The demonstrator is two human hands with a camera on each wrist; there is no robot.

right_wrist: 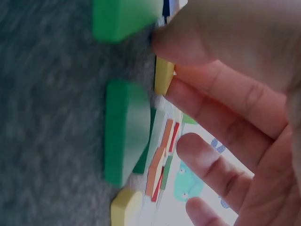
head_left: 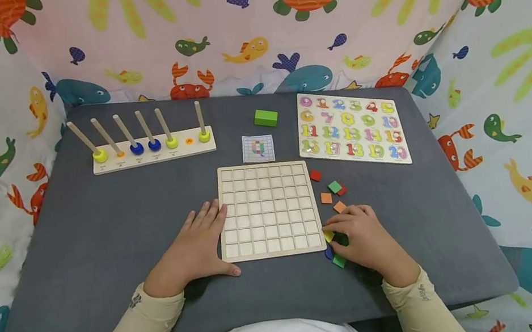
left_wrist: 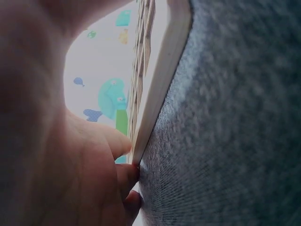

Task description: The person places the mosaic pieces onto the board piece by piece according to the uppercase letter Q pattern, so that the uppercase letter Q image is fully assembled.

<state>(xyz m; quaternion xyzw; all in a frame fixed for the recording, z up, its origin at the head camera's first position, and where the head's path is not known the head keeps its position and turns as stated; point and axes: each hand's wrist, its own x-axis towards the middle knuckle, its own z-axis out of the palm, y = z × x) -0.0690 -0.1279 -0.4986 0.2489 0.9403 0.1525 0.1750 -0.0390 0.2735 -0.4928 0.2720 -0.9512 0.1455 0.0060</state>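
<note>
The left hand (head_left: 197,245) lies at the left edge of the wooden grid board (head_left: 262,164), fingers spread, thumb near its lower left corner. In the left wrist view, fingertips of the left hand (left_wrist: 94,160) touch the side of the board (left_wrist: 162,70). The right hand (head_left: 366,237) is at the board's lower right, a yellow tile (head_left: 328,236) between its thumb and fingers. The right wrist view shows the right hand (right_wrist: 235,99) pinching that yellow tile (right_wrist: 163,76), with a green tile (right_wrist: 122,132) close by on the grey table. No tile sits in the board's cells.
Orange tiles (head_left: 326,198), red tiles (head_left: 315,175) and green tiles (head_left: 339,261) lie right of the board. Behind it are a pattern card (head_left: 258,149), a green block (head_left: 266,118), a number board (head_left: 352,129) at the right and a peg stand (head_left: 156,156) at the left.
</note>
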